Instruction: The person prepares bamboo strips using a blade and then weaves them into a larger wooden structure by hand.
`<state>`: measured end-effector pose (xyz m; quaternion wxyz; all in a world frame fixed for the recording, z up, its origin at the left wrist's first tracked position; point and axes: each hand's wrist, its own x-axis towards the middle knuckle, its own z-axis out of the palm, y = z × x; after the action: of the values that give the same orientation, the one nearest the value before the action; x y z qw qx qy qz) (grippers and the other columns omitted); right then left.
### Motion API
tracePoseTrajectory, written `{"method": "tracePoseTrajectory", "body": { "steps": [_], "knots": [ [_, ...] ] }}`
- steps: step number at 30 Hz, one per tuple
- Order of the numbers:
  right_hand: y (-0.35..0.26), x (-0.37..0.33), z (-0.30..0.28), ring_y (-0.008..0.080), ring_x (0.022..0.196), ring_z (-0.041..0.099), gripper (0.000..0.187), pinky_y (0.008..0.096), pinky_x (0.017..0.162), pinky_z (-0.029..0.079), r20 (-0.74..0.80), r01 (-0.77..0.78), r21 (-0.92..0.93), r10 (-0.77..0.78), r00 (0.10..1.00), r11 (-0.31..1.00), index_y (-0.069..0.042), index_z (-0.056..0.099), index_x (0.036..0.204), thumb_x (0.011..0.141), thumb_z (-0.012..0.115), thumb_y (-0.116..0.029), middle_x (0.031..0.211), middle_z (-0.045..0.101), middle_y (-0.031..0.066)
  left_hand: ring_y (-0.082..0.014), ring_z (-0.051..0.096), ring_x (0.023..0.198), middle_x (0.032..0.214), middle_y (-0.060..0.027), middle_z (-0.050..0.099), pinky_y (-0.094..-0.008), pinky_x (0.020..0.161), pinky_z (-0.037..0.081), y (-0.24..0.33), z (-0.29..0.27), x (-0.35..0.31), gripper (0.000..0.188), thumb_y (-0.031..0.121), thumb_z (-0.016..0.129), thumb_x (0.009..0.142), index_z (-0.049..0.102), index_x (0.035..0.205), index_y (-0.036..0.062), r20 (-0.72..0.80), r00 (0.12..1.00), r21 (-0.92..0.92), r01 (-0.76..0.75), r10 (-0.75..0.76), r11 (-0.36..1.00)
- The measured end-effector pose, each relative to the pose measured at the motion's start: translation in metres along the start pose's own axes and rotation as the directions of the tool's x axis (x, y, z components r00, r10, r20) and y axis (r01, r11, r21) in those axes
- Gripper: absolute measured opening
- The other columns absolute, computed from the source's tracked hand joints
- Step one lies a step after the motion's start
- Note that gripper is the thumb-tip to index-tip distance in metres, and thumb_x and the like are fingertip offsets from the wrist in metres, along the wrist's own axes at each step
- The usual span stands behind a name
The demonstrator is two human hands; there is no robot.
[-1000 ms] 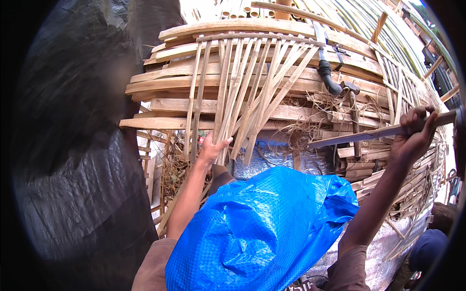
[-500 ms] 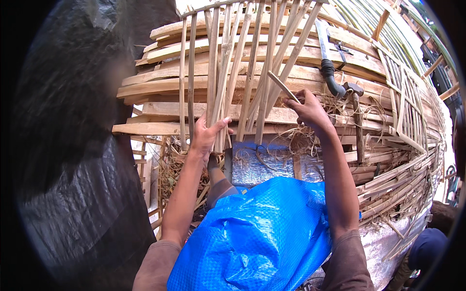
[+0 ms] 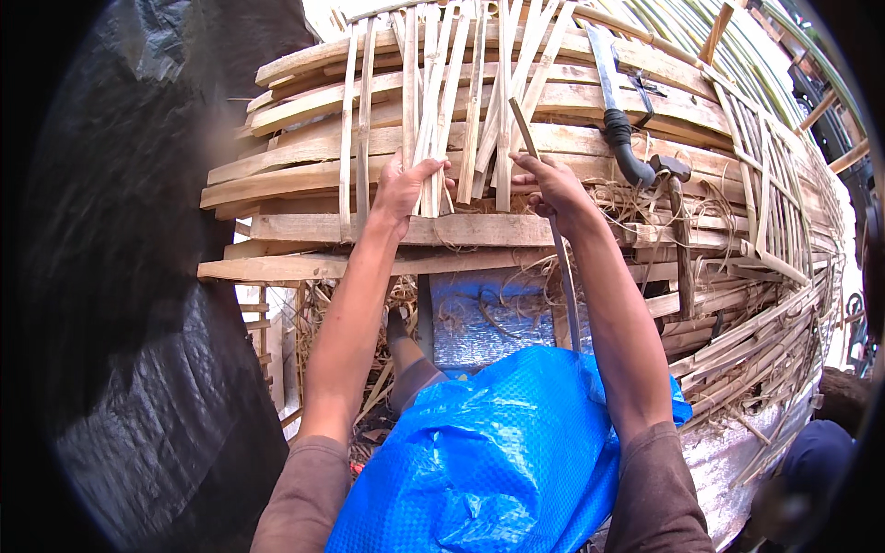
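Observation:
My left hand [image 3: 401, 194] is closed on the near ends of a couple of pale bamboo strips [image 3: 430, 189], its thumb across the top. They belong to a fan of upright strips joined by a crosspiece [image 3: 392, 13] at the far edge. Close to these, my right hand [image 3: 553, 191] grips a separate loose bamboo strip [image 3: 564, 276], which runs nearly upright past the fingers, its far end beside the fan. The strip's near end reaches a blue plastic sheet [image 3: 461, 442] that covers my lap.
Stacked rough wooden planks [image 3: 313, 175] lie beneath the strips. On the right rest a machete [image 3: 629, 152] with a dark curved handle and a hammer [image 3: 679, 221], among curled shavings. Black sheeting [image 3: 157, 304] hangs at left. A slatted panel [image 3: 770, 184] lies at far right.
My left hand has pushed away from me with the strip fan. My right hand has come leftward, nearer the left, and its strip stands steeper, with its lower length now showing.

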<state>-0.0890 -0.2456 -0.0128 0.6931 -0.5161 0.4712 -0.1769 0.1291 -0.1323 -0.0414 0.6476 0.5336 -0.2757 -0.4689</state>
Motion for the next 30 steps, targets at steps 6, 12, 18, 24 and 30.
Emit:
{"method": "tracePoseTrajectory", "body": {
  "steps": [6, 12, 18, 24, 30],
  "knots": [
    [-0.010, 0.007, 0.001, 0.0054, 0.058, 0.049, 0.050, 0.0191, 0.043, 0.032, 0.018, -0.001, 0.076, 0.000, 1.000, 0.997, -0.015, 0.059, 0.123, 0.086, 0.073, -0.047, 0.103, 0.059, 0.0017, -0.0186, 0.069, 0.071, 0.092, -0.0117, 0.070, -0.0323, 0.064, 0.059, 0.012, 0.001, -0.003, 0.037, 0.016, 0.072, 0.087, 0.057, 0.116, -0.0027, 0.049, 0.998, 0.013, -0.031, 0.031, 0.999],
    [-0.013, 0.017, -0.003, 0.0074, 0.066, 0.055, 0.044, 0.0184, 0.043, 0.034, 0.051, 0.114, 0.300, -0.135, 0.989, 0.947, -0.010, 0.055, 0.116, 0.085, 0.078, -0.032, 0.097, 0.060, 0.0023, -0.0181, 0.069, 0.072, 0.094, -0.0119, 0.069, -0.0317, 0.061, 0.058, 0.027, 0.013, 0.008, 0.039, 0.016, 0.071, 0.088, 0.055, 0.118, -0.0024, 0.097, 0.993, 0.051, -0.076, 0.071, 0.996],
    [-0.012, 0.030, -0.008, 0.0064, 0.059, 0.051, 0.023, 0.0168, 0.041, 0.034, -0.099, 0.181, 0.373, -0.155, 0.983, 0.910, -0.007, 0.060, 0.102, 0.090, 0.073, -0.022, 0.097, 0.058, 0.0026, -0.0186, 0.070, 0.073, 0.095, -0.0134, 0.069, -0.0322, 0.061, 0.059, 0.022, 0.019, 0.024, 0.036, 0.013, 0.067, 0.089, 0.054, 0.118, -0.0046, 0.106, 0.994, 0.009, 0.008, -0.009, 1.000],
    [-0.008, 0.022, -0.019, 0.0060, 0.060, 0.050, 0.033, 0.0179, 0.042, 0.035, -0.104, 0.151, 0.324, -0.124, 0.987, 0.934, -0.008, 0.059, 0.122, 0.094, 0.069, -0.021, 0.101, 0.060, 0.0033, -0.0186, 0.070, 0.075, 0.097, -0.0140, 0.067, -0.0332, 0.064, 0.061, 0.015, 0.017, 0.027, 0.034, 0.014, 0.065, 0.091, 0.053, 0.117, -0.0043, 0.047, 0.997, 0.057, 0.063, -0.066, 0.996],
    [-0.002, 0.023, -0.007, 0.0055, 0.063, 0.055, 0.028, 0.0151, 0.037, 0.032, -0.125, 0.212, 0.509, -0.171, 0.977, 0.835, -0.004, 0.052, 0.122, 0.097, 0.060, -0.014, 0.101, 0.063, 0.0066, -0.0233, 0.065, 0.101, 0.119, -0.0185, 0.061, -0.0377, 0.083, 0.057, 0.030, 0.035, 0.018, 0.062, 0.025, 0.063, 0.093, 0.033, 0.139, -0.0045, -0.060, 0.987, 0.257, 0.161, -0.150, 0.953]
  ]
}}
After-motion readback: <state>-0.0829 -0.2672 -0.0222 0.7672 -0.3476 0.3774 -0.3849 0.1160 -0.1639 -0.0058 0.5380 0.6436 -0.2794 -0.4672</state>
